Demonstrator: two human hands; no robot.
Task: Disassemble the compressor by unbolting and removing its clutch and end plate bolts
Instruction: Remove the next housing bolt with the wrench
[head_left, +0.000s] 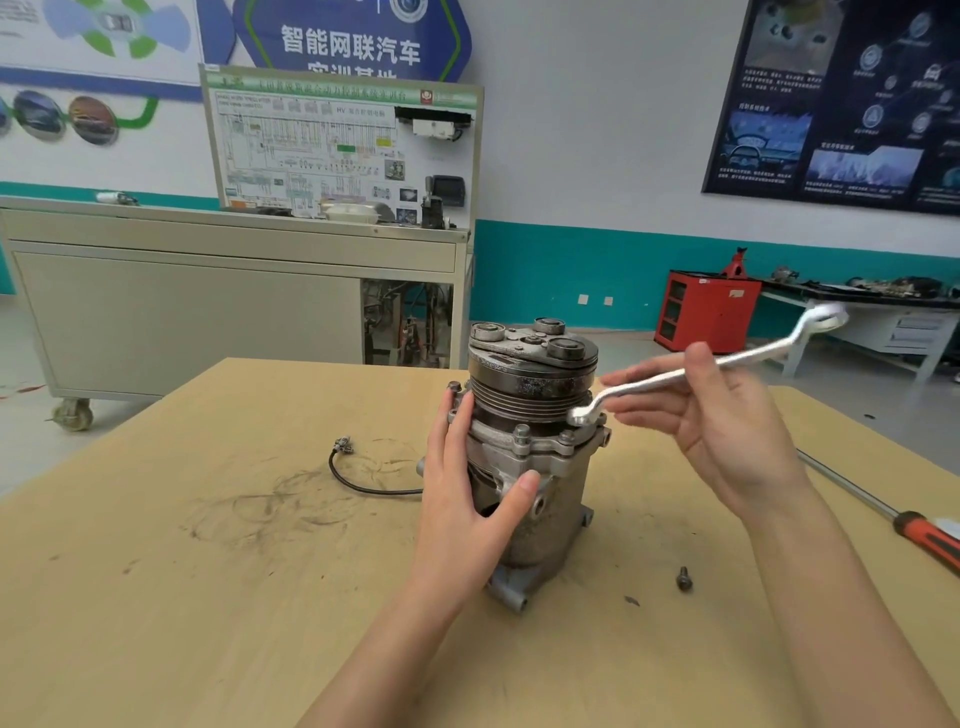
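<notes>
A grimy grey compressor (550, 499) stands upright in the middle of the wooden table (208, 597), its black clutch pulley (530, 374) on top. My left hand (467, 488) wraps the compressor body from the left, thumb across the front. My right hand (717, 415) holds a silver ring spanner (670, 376) by its shaft. The spanner's lower ring end sits at a flange bolt on the compressor's right side, just under the pulley. One loose bolt (684, 578) lies on the table to the front right.
A red-handled screwdriver (893, 514) lies at the table's right edge. The compressor's black lead with a connector (345, 457) trails left across the table. Behind stand a grey wheeled training bench (182, 306) and a red tool cabinet (706, 312).
</notes>
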